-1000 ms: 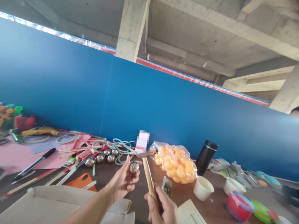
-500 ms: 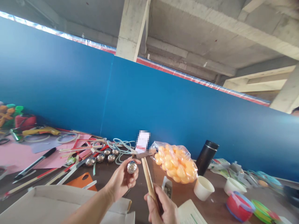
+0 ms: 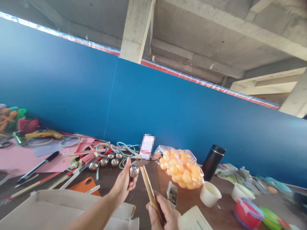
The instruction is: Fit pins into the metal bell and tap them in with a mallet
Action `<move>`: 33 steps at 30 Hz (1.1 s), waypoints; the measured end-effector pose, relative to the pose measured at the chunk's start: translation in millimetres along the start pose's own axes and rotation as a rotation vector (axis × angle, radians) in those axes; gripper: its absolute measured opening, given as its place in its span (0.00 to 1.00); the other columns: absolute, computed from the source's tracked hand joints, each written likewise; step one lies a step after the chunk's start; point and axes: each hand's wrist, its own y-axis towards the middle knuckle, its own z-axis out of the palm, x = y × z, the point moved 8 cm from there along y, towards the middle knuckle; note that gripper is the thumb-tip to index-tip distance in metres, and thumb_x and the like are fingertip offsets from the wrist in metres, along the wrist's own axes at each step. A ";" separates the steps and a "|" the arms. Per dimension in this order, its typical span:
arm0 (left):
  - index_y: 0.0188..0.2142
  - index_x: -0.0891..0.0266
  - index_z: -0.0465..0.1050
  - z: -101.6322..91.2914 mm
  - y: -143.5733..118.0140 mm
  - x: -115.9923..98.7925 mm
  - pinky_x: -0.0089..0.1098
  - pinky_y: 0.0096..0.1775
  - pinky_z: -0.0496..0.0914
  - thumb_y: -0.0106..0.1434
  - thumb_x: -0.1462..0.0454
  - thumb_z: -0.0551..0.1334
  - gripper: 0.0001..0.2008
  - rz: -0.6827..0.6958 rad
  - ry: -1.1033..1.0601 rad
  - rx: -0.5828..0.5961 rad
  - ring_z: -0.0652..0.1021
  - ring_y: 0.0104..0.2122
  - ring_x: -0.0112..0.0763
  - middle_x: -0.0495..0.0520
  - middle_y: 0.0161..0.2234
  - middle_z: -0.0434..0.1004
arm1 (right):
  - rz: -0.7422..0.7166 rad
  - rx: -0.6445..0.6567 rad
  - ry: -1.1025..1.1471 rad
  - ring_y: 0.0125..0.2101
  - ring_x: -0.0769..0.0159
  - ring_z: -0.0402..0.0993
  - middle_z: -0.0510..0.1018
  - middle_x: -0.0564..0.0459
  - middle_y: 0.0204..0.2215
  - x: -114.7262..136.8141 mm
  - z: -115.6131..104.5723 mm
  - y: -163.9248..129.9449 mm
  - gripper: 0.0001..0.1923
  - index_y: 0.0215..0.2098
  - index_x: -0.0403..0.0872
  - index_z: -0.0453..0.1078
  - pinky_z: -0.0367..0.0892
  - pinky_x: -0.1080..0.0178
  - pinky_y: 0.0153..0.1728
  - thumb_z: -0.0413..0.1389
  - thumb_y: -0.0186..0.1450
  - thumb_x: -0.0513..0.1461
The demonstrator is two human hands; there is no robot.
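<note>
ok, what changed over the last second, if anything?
The left hand turned the silver ball slightly lower and closer to the wooden stick, whose top tilted left toward the ball in the right hand. Nothing was picked up or let go. The bag of orange balls, black flask, white cups and row of silver balls lie as before on the table.

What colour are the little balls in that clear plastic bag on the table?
Orange. The bag of balls shows clearly in the head view, beside the black flask.
</note>
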 end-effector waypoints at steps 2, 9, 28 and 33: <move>0.21 0.62 0.60 -3.6 -0.7 -3.9 0.22 0.15 0.44 0.56 0.42 0.52 0.25 0.035 0.075 -0.059 0.50 0.11 0.16 0.42 0.11 0.56 | -0.007 -0.001 0.009 0.21 0.66 0.76 0.80 0.49 0.25 -0.7 0.9 -0.4 0.19 0.41 0.46 0.73 0.73 0.71 0.29 0.50 0.61 0.49; 0.26 0.61 0.65 -24.9 4.1 -5.3 0.22 0.14 0.45 0.52 0.39 0.52 0.27 0.067 0.220 -0.241 0.51 0.10 0.17 0.42 0.11 0.56 | -0.013 0.123 0.022 0.28 0.63 0.78 0.80 0.47 0.31 -4.8 9.6 -1.5 0.17 0.43 0.46 0.73 0.73 0.70 0.33 0.52 0.61 0.45; 0.21 0.60 0.61 -33.8 4.9 -3.1 0.23 0.14 0.45 0.47 0.37 0.53 0.28 0.013 0.262 -0.320 0.53 0.09 0.18 0.42 0.11 0.55 | -0.027 0.136 0.008 0.29 0.62 0.78 0.80 0.47 0.30 -10.6 11.3 -2.1 0.19 0.42 0.45 0.73 0.73 0.70 0.34 0.50 0.62 0.48; 0.21 0.61 0.62 -32.8 6.9 -2.0 0.24 0.14 0.45 0.47 0.35 0.51 0.30 0.021 0.284 -0.293 0.52 0.09 0.18 0.42 0.11 0.55 | -0.016 0.094 0.026 0.28 0.63 0.79 0.80 0.47 0.29 -10.9 7.4 -0.8 0.21 0.44 0.44 0.72 0.73 0.70 0.34 0.49 0.63 0.49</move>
